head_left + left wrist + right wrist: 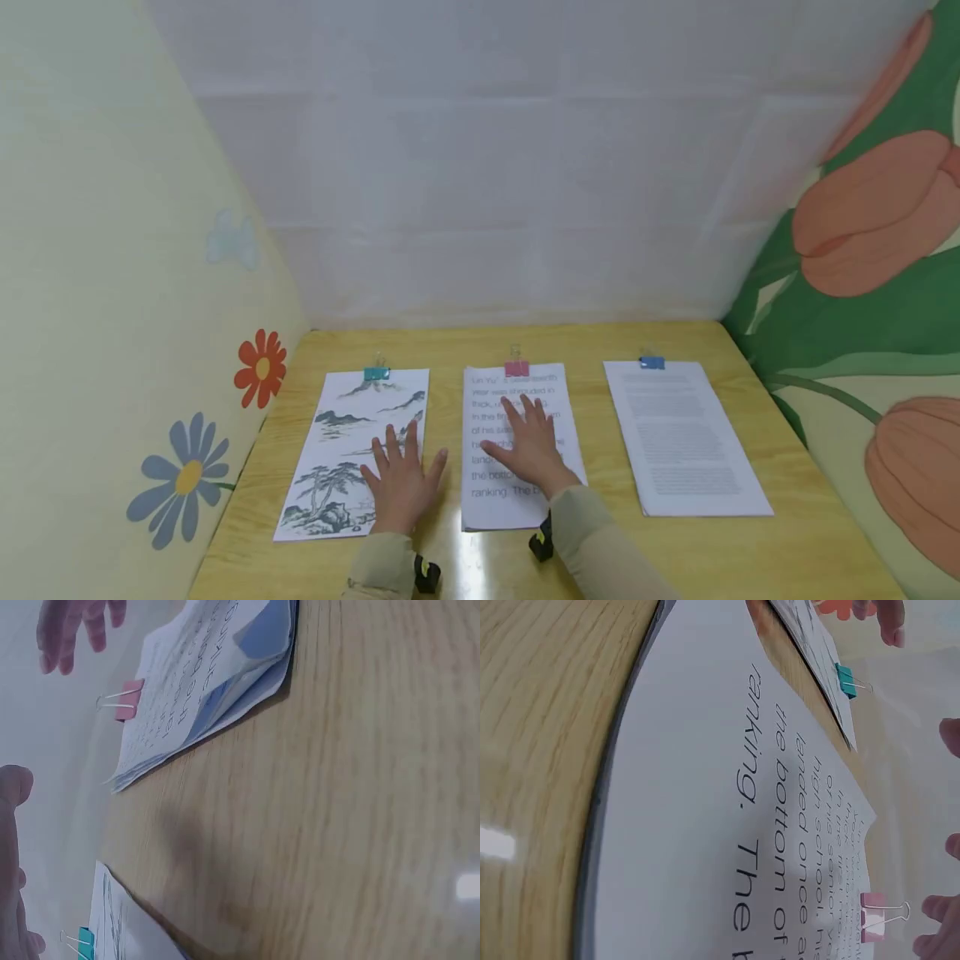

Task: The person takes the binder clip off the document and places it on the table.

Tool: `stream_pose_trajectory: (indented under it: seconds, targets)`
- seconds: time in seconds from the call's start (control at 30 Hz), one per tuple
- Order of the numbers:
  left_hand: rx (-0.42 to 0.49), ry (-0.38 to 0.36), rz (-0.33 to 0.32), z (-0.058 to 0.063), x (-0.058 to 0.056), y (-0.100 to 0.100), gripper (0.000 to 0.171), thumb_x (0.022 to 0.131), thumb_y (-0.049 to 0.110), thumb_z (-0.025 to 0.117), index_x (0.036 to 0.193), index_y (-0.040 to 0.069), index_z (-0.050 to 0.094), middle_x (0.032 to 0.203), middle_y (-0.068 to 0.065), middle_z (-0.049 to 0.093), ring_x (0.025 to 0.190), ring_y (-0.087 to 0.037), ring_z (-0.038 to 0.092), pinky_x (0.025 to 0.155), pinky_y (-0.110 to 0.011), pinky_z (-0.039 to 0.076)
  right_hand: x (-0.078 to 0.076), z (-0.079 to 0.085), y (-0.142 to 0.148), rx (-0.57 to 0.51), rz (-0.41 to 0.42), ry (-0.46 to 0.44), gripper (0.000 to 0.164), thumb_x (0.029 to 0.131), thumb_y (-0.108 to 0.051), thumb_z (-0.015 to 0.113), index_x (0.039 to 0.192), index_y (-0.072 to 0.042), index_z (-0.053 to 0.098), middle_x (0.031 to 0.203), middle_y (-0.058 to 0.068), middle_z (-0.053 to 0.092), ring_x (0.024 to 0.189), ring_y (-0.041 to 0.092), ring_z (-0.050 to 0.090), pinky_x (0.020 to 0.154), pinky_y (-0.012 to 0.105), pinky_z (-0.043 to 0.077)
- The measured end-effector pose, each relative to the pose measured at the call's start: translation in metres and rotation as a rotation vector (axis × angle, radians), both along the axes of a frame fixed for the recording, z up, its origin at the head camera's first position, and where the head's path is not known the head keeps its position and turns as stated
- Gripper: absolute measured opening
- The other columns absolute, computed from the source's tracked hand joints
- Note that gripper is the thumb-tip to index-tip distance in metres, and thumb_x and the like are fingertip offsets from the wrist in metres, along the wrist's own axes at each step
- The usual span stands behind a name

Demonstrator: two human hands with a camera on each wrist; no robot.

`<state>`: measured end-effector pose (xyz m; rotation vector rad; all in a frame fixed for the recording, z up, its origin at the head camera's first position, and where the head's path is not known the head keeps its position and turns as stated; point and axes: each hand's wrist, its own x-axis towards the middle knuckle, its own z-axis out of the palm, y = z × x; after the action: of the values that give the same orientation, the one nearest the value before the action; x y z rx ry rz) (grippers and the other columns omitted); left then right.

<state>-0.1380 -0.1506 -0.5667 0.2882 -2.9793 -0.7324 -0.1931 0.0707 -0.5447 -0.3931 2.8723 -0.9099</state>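
Note:
Fingers spread, my left hand (405,483) hovers over the right part of a paper stack printed with an ink landscape (330,467); a teal binder clip (377,373) grips its top edge. My right hand (531,444), fingers also straight and apart, is above the middle stack of large-print text (487,508), which a pink binder clip (517,367) holds at the top. Neither hand holds anything. In the left wrist view, the near corner of the text stack (202,690) curls up, showing blue-tinted sheets beneath.
A third stack of small-print pages (690,442) with a blue binder clip (652,362) lies at the right of the wooden table (795,467). A white sheet-like backdrop (510,167) stands behind, with painted side walls left and right.

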Motion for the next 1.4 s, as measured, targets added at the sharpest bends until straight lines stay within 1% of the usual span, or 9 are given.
stream_pose_trajectory:
  seconds: [0.07,0.23,0.3,0.57,0.7,0.93,1.07,1.23,1.4]
  targets:
    - [0.030,0.003,0.006,0.001,-0.001,-0.003,0.080,0.102,0.053,0.054,0.162,0.006,0.029,0.164,-0.034,0.013,0.149,-0.059,0.007,0.111,-0.080,0.005,-0.002,0.001,-0.004,0.005,0.015,0.005,0.088,0.094,-0.056,0.068,0.161,-0.010,0.035,0.165,0.028,0.022,0.152,0.051,0.011,0.120,0.067,0.011]
    - [0.146,0.082,0.040,0.004,0.000,-0.016,0.072,0.105,0.041,0.055,0.157,-0.003,0.031,0.156,-0.041,0.024,0.145,-0.060,0.020,0.109,-0.078,0.021,-0.010,0.003,-0.014,0.003,0.067,0.045,0.086,0.094,-0.056,0.066,0.160,-0.009,0.037,0.162,0.029,0.027,0.151,0.052,0.016,0.119,0.068,0.015]
    - [0.167,0.103,0.053,0.005,0.002,-0.022,0.070,0.105,0.038,0.055,0.155,-0.006,0.031,0.153,-0.042,0.028,0.143,-0.060,0.025,0.107,-0.077,0.027,-0.012,0.005,-0.017,-0.003,0.083,0.056,0.085,0.094,-0.055,0.066,0.160,-0.009,0.037,0.161,0.029,0.028,0.150,0.052,0.017,0.118,0.068,0.015]
    - [0.174,0.097,0.082,0.013,0.002,-0.035,0.071,0.106,0.038,0.053,0.155,-0.007,0.029,0.151,-0.043,0.029,0.141,-0.060,0.028,0.105,-0.075,0.031,-0.020,0.017,-0.029,-0.033,0.143,0.091,0.083,0.095,-0.051,0.067,0.158,-0.005,0.038,0.160,0.030,0.029,0.149,0.053,0.019,0.117,0.070,0.017]
    - [0.196,0.074,0.098,0.012,-0.001,-0.039,0.072,0.107,0.039,0.051,0.156,-0.007,0.026,0.153,-0.042,0.027,0.142,-0.058,0.028,0.107,-0.074,0.029,-0.024,0.020,-0.036,-0.062,0.160,0.079,0.082,0.096,-0.049,0.067,0.158,-0.005,0.037,0.160,0.029,0.030,0.150,0.052,0.020,0.118,0.069,0.018]
    - [0.217,0.029,0.127,0.009,-0.002,-0.044,0.073,0.108,0.040,0.049,0.156,-0.010,0.024,0.153,-0.043,0.027,0.143,-0.058,0.026,0.112,-0.072,0.025,-0.030,0.016,-0.047,-0.071,0.186,0.064,0.080,0.097,-0.048,0.064,0.159,-0.005,0.037,0.159,0.029,0.031,0.149,0.052,0.023,0.119,0.065,0.020]
    - [0.225,0.037,0.149,0.010,-0.001,-0.046,0.072,0.107,0.037,0.049,0.155,-0.010,0.025,0.153,-0.043,0.027,0.143,-0.058,0.026,0.112,-0.072,0.025,-0.033,0.017,-0.054,-0.076,0.195,0.044,0.079,0.098,-0.047,0.064,0.159,-0.005,0.036,0.160,0.029,0.030,0.149,0.052,0.022,0.119,0.065,0.019]
    - [0.196,0.069,0.189,0.010,0.002,-0.051,0.069,0.106,0.033,0.052,0.153,-0.012,0.028,0.149,-0.045,0.031,0.139,-0.059,0.031,0.108,-0.073,0.030,-0.037,0.020,-0.065,-0.079,0.209,0.008,0.080,0.099,-0.050,0.062,0.160,-0.007,0.035,0.162,0.026,0.028,0.150,0.049,0.021,0.120,0.064,0.019]
    - [0.200,0.045,0.204,0.009,0.001,-0.056,0.071,0.107,0.036,0.051,0.153,-0.012,0.026,0.150,-0.044,0.030,0.140,-0.059,0.029,0.109,-0.073,0.028,-0.038,0.021,-0.074,-0.082,0.197,-0.002,0.080,0.098,-0.051,0.062,0.160,-0.008,0.036,0.162,0.025,0.030,0.150,0.047,0.025,0.120,0.062,0.022]
